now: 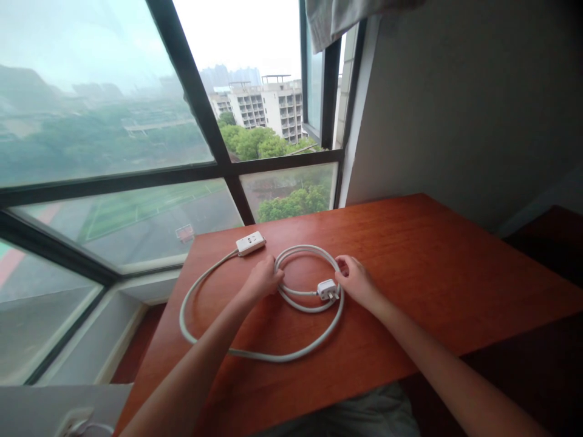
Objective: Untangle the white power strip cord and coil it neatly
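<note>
A white extension cord (282,357) lies on the reddish-brown table, part of it wound into round loops. My left hand (264,276) is closed on the left side of the loops. On the opposite side, my right hand (357,280) curls its fingers around the cord. The white plug (327,290) rests inside the coil near my right hand, its metal prongs pointing toward me. At the far end of the cord, the white socket block (250,243) sits near the table's back left edge. A long loose stretch of cord sweeps around under my left forearm.
The wooden table (410,255) reaches to the right along a grey wall (455,109). Dark-framed windows (268,161) stand behind and to the left. A curtain (339,18) hangs at the top. A wall outlet with a white cord (82,422) shows at the lower left.
</note>
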### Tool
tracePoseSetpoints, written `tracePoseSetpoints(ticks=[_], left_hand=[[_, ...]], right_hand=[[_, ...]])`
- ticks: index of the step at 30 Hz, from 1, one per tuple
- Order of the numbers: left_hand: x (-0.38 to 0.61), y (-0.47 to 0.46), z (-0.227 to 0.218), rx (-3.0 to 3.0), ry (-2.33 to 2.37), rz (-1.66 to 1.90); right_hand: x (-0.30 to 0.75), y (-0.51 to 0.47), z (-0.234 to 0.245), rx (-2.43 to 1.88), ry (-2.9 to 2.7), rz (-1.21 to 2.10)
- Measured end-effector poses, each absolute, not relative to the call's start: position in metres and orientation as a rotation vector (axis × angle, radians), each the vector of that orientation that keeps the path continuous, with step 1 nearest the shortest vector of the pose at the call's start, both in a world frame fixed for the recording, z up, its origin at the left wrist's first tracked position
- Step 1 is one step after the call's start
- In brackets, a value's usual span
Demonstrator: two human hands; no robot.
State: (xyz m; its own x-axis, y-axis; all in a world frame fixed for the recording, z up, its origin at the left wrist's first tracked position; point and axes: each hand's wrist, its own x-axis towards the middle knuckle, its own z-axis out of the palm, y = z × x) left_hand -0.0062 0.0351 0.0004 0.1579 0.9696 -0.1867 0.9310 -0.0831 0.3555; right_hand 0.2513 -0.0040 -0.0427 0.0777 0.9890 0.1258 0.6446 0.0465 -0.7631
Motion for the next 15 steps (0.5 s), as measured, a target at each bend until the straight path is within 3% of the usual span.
tracePoseSetpoints(ticks=[7, 15], left_hand=[[-0.009, 0.025, 0.001, 2.206, 1.818, 0.164], [0.003, 0.024, 0.004, 2.365, 1.9, -0.029]], right_hand=[[0.257, -0.004, -0.038, -1.581, -1.574, 0.918], [0.258, -0.003, -0.027, -1.853, -1.981, 0.43]])
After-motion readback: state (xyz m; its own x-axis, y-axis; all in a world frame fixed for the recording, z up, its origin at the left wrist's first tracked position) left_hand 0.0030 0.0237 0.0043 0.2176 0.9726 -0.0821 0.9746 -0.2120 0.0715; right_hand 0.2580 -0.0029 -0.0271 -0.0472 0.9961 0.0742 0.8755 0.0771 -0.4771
